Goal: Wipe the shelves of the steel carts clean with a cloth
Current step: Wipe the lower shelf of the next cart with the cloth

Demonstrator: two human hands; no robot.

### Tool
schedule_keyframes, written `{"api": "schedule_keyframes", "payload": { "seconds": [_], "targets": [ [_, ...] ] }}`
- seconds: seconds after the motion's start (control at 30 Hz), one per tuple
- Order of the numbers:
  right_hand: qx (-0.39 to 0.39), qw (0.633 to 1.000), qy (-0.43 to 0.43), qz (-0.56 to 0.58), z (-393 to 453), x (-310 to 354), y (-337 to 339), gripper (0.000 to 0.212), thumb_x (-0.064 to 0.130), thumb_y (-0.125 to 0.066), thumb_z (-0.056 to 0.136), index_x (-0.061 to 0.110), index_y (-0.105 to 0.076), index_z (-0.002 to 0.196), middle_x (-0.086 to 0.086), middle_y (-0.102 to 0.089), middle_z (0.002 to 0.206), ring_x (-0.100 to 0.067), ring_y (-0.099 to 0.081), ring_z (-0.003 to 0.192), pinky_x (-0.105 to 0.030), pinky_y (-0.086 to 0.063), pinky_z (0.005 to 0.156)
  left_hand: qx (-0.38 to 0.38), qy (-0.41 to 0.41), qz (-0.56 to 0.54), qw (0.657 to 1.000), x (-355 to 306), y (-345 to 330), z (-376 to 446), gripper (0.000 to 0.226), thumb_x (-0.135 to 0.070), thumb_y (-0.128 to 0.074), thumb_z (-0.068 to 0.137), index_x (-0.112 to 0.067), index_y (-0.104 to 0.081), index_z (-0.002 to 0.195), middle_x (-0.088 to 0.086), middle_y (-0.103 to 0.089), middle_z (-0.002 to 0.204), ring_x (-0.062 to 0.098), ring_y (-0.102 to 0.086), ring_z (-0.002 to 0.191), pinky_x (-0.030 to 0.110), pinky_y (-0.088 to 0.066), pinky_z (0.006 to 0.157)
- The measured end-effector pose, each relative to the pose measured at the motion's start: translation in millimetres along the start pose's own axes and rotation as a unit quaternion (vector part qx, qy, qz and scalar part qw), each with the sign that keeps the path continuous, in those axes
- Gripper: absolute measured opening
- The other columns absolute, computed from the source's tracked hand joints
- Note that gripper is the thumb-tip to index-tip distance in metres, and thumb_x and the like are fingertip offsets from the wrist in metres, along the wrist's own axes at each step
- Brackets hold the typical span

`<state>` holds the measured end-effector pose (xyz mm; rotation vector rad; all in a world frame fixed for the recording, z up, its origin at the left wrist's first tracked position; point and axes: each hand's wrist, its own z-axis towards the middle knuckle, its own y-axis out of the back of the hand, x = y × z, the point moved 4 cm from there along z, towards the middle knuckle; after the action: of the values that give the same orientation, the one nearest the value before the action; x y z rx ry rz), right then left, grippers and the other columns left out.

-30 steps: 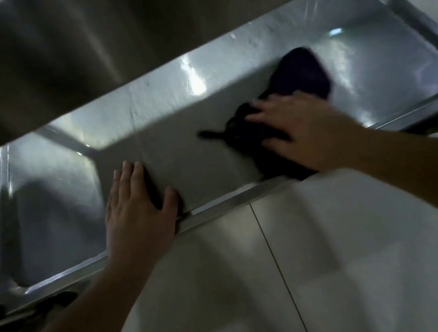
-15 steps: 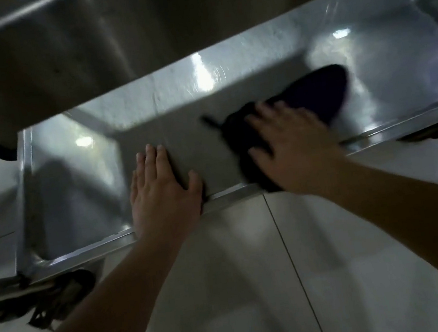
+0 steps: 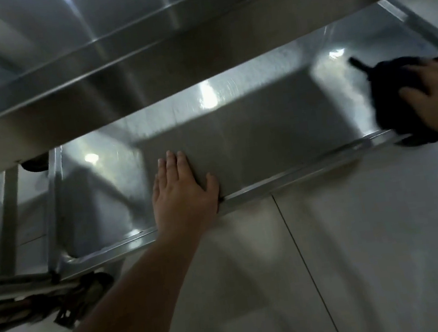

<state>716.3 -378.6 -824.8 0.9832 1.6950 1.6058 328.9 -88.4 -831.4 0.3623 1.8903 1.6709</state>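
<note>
Cloth [image 3: 386, 93] lies under right hand [image 3: 437, 98]; on shelf [image 3: 264, 137].

Lower shelf [image 3: 250, 139]: a broad bare stretch of steel lies open between the two hands. Upper shelf [image 3: 117, 76] overhangs the far half, so entry is from the near side, under its edge. A raised rim [image 3: 297, 173] runs along the near side of the lower shelf. Left hand [image 3: 180, 190] lies flat across that rim, fingers straight, blocking the middle-left. Right hand [image 3: 437, 98] presses the cloth [image 3: 387, 96] at the right end; the cloth hangs over the rim there. Posts [image 3: 53, 204] close off the left corner. Left of them, dark clutter [image 3: 50, 308] lies on the floor [image 3: 375, 242]; too blurred to name. The floor in front is open tile.
</note>
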Motion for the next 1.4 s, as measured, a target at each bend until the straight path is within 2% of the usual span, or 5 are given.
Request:
{"api": "schedule_keyframes", "payload": {
  "seconds": [0.17,0.57,1.0,1.17,1.4],
  "targets": [
    [0.013,0.996,-0.065,0.054,-6.1,48.0,-7.6,0.083,0.068,-0.031,0.088,0.017,-0.042,0.152,-0.022,-0.041,0.156,-0.048,-0.044,0.136,-0.061,-0.037,0.114,0.024,0.009,0.016,1.0,-6.0,2.9,1.2,0.08,-0.055,-0.037,0.103,-0.014,-0.015,0.168,0.006,-0.01,0.177,0.023,-0.003,0.163,0.038,-0.003,0.13],
    [0.128,0.894,0.429,0.013,-115.2,288.1,-30.5,0.071,0.067,-0.007,0.099,0.041,-0.012,0.165,0.018,-0.001,0.173,-0.009,0.001,0.159,-0.038,0.003,0.129,0.076,0.01,0.087,0.993,126.0,45.0,7.3,0.071,-0.059,-0.021,0.101,-0.022,-0.036,0.16,0.008,-0.022,0.172,0.03,-0.016,0.16,0.057,-0.026,0.126],
    [0.051,0.989,0.137,0.005,21.4,197.7,-12.5,0.074,0.068,-0.024,0.096,0.029,-0.033,0.157,-0.011,-0.036,0.164,-0.044,-0.042,0.142,-0.068,-0.036,0.112,0.066,0.12,0.024,0.99,197.7,42.9,-27.0,0.067,-0.063,-0.025,0.105,-0.048,0.0,0.165,-0.003,0.002,0.177,0.023,0.015,0.161,0.049,0.004,0.13],
    [0.107,0.993,0.013,0.055,51.6,244.7,-12.2,0.069,0.057,-0.026,0.106,0.023,-0.014,0.165,-0.005,-0.009,0.173,-0.045,-0.011,0.156,-0.066,-0.011,0.124,0.061,0.12,0.034,0.99,194.8,41.5,-27.1,0.067,-0.063,-0.021,0.104,-0.048,0.003,0.165,-0.002,0.004,0.177,0.023,0.015,0.161,0.049,0.005,0.13],
    [0.092,0.973,0.204,0.057,-51.1,429.9,-37.8,0.064,0.05,-0.028,0.105,0.026,-0.02,0.164,0.001,-0.011,0.173,-0.032,-0.012,0.157,-0.058,-0.007,0.126,0.059,0.113,0.03,0.991,196.9,38.8,-24.6,0.066,-0.063,-0.02,0.104,-0.049,0.005,0.164,-0.002,0.005,0.177,0.025,0.017,0.161,0.05,0.008,0.129]
  ]
}}
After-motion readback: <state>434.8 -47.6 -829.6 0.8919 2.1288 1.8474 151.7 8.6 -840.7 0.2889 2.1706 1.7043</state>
